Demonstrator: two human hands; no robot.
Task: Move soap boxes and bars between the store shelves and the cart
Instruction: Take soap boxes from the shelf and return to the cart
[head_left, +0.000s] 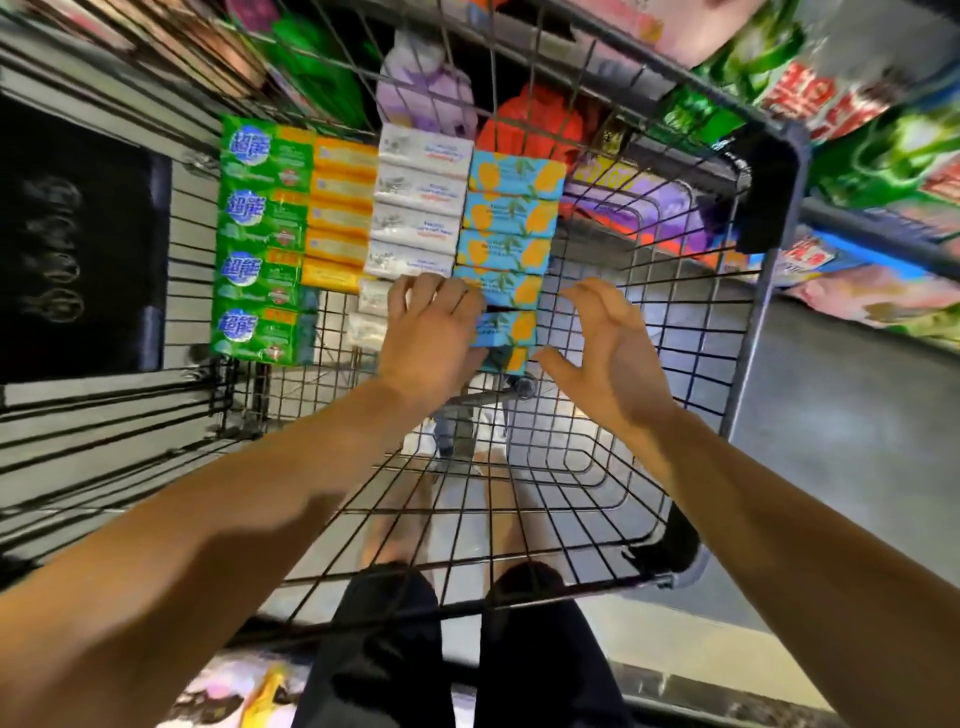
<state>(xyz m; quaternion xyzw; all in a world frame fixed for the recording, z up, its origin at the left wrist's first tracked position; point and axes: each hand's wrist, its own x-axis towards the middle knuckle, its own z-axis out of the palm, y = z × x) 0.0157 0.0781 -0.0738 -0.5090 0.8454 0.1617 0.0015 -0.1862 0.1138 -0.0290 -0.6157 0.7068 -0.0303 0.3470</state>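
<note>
Inside the wire cart (597, 467), soap boxes lie in four rows: green boxes (262, 239), orange-yellow boxes (340, 213), white boxes (415, 208) and blue boxes with yellow fruit (511, 223). My left hand (434, 332) lies over the near end of the white and blue rows, fingers curled down onto a blue box (506, 330). My right hand (597, 348) hovers just right of the blue row, fingers spread and bent, holding nothing. The boxes under my left palm are hidden.
Store shelves with colourful bagged goods (857, 130) run along the right and top. A dark panel (78, 244) and grey shelf edges stand at the left. The near right part of the cart floor shows bare wire. My legs (457, 649) stand behind the cart.
</note>
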